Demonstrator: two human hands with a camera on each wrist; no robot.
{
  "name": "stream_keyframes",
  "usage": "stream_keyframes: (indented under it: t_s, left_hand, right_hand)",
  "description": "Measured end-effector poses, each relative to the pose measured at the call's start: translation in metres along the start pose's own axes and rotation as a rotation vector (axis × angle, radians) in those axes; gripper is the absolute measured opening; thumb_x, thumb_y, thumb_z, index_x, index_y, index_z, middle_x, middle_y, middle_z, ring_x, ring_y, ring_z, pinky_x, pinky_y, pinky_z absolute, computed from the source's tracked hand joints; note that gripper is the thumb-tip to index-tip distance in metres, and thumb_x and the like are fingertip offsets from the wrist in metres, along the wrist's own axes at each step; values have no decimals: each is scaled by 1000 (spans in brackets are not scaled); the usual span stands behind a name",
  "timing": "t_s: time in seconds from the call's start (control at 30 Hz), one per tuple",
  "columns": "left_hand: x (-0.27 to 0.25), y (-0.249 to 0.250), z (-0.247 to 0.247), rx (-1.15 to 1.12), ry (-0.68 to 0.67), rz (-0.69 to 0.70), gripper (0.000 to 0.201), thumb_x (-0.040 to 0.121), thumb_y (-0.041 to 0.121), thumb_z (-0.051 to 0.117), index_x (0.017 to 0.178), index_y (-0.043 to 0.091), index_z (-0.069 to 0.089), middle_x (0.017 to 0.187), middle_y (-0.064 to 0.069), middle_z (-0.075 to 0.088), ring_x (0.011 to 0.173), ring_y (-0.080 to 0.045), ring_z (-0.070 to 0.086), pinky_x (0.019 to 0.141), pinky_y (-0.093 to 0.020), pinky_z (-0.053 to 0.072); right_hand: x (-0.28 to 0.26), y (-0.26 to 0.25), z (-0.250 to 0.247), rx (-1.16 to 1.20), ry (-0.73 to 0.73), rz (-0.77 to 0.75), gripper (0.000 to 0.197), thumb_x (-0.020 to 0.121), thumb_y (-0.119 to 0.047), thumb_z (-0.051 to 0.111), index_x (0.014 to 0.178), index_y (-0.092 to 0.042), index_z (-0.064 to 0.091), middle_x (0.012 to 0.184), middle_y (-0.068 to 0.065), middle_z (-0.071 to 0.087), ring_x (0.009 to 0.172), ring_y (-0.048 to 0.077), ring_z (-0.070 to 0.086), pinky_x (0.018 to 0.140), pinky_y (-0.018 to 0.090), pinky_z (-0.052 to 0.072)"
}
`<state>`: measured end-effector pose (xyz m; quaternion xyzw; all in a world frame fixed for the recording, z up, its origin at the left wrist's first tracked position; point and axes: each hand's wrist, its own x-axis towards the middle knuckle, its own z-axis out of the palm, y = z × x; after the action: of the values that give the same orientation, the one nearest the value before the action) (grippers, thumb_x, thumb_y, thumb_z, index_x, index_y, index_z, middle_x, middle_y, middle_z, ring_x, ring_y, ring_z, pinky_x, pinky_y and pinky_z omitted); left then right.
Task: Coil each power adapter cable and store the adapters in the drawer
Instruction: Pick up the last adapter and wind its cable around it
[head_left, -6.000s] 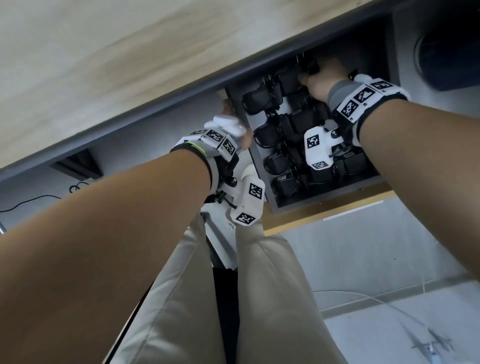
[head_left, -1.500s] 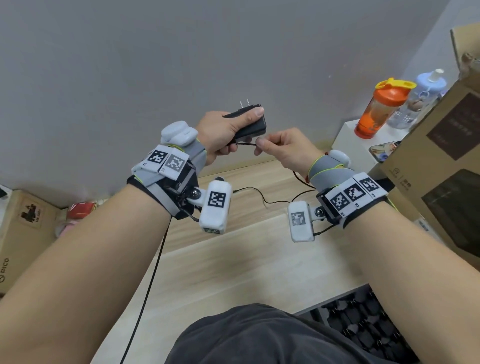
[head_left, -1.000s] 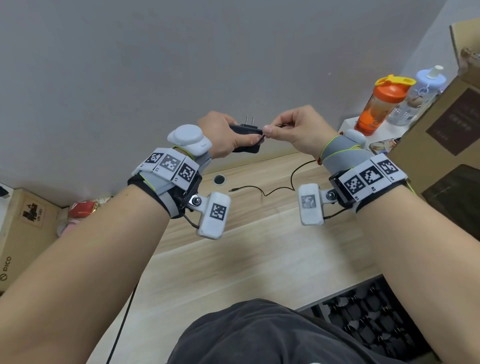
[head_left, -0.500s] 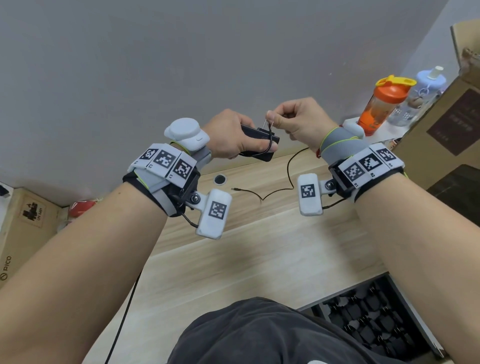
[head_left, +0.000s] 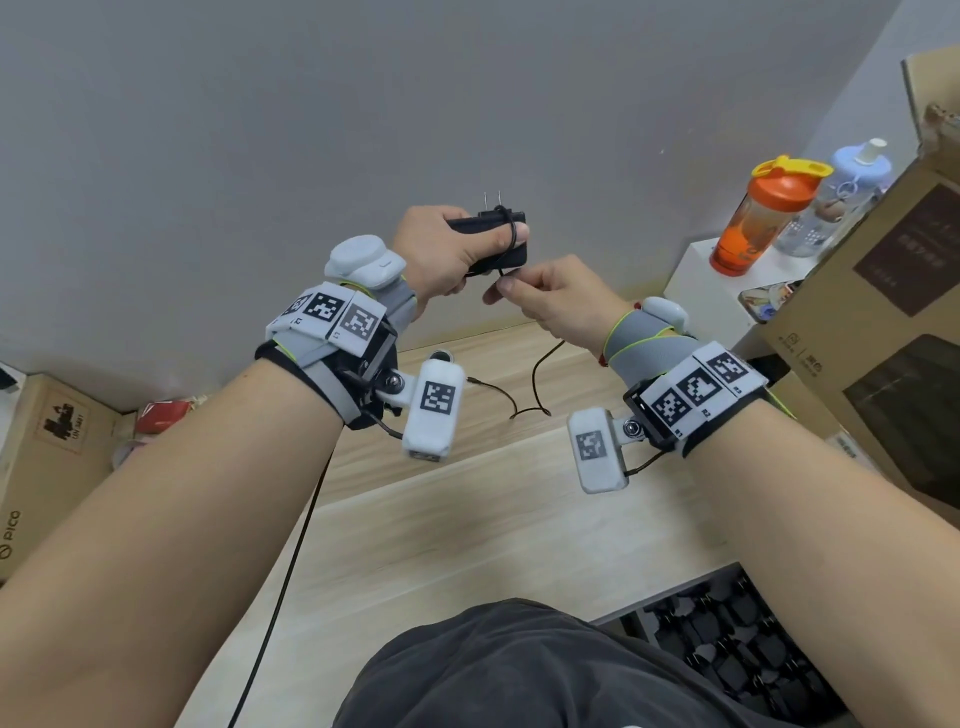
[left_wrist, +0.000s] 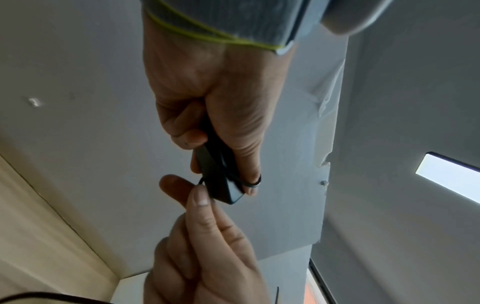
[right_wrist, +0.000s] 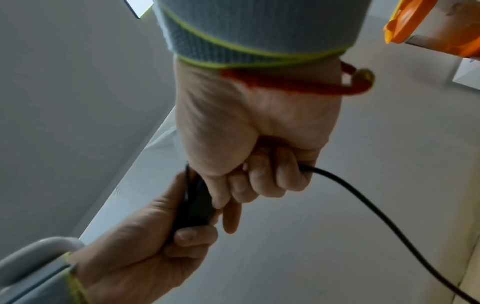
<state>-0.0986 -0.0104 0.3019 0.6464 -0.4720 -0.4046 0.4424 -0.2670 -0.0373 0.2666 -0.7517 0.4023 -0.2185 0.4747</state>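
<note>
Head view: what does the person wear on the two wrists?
Each wrist has a grey strap with a yellow-green edge, a band of black-and-white square markers, a white pod and a small white camera block. The left hand and right hand are bare; a red cord circles the right wrist.

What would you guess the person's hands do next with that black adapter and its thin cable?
Probably another wrap. The left hand grips the black power adapter, which has one loop of thin black cable around it, and the right hand pinches the cable just below. Much cable trails loose onto the light wooden desk.
</note>
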Motion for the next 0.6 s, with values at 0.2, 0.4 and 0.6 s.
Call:
stream_keyframes:
  t_s: [0.2,0.4,0.6]
  left_hand:
    - [2,-14,-6,192,45,-38,60,44,71,82,68,19,62,65,-10,60,53,-22,45,55,-34,39]
    - [1,-22,-11,339,-63,-15,42,62,58,83,70,22,63,62,-1,58,45,-17,43,48,-24,36]
    - [-7,-19,-10,307,-174,-3,41,64,52,87,65,22,59,57,2,55,46,-16,42,47,-22,33]
  right_hand:
    - [-6,-22,-7,-171,-53,-25,25,98,-33,58,90,-20,77,44,-9,17,44,10,17,44,22,15]
    - [-2,-29,-24,-144,24,-87,25,90,-35,69,84,-12,78,55,1,34,52,11,23,49,24,19]
    - [7,-32,-36,-80,114,-113,21,86,-29,74,80,-9,73,62,4,48,57,7,37,56,21,32]
